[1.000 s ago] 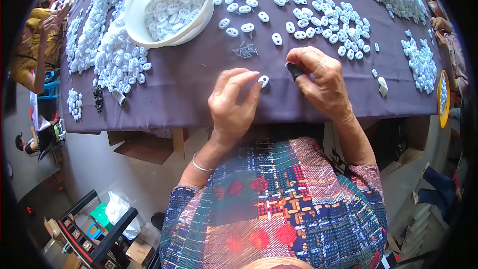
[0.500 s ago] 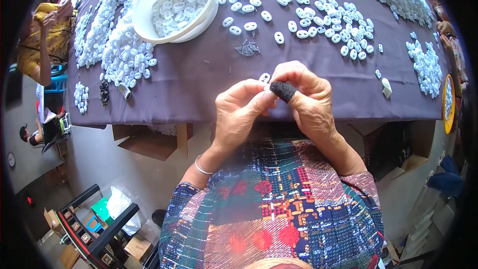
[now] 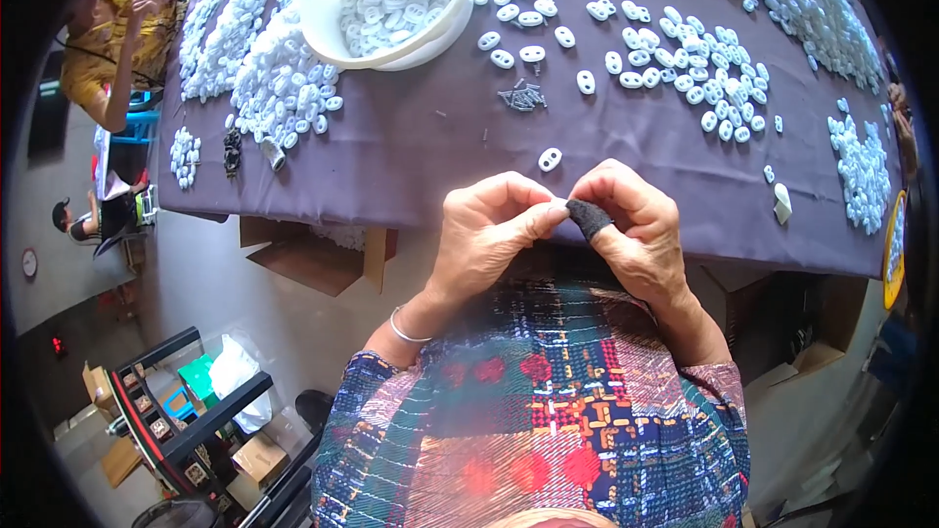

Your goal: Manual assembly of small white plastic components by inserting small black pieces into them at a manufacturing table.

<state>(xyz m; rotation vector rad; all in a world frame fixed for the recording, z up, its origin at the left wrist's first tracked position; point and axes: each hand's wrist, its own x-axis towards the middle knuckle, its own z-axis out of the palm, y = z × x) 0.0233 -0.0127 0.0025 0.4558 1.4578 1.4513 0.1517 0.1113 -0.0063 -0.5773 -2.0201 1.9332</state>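
My left hand [image 3: 497,230] and my right hand [image 3: 634,225] meet at the table's near edge, thumbs and forefingers pinched together. A black cover [image 3: 590,219] wraps the right thumb. Between the fingertips sits something small and pale, mostly hidden, whose kind I cannot make out. Just beyond the hands lies a white oval piece with two holes [image 3: 551,159], touched by neither. Farther off is a little heap of small metal pins or screws [image 3: 523,96]. A loose cluster of white two-hole pieces [image 3: 699,73] spreads to the right.
A white bowl [image 3: 318,15] of similar pieces stands at the back left, beside large piles [image 3: 284,98]. More pieces [image 3: 861,171] and a yellow tray [image 3: 894,254] are at the right edge. Open cardboard boxes [image 3: 318,259] sit below the table. Another person [image 3: 122,34] sits at the far left.
The view has shifted, so the table appears farther right and tilted. My hands have drawn back slightly from the nearby oval piece, which now shows whole. Both remain pinched together.
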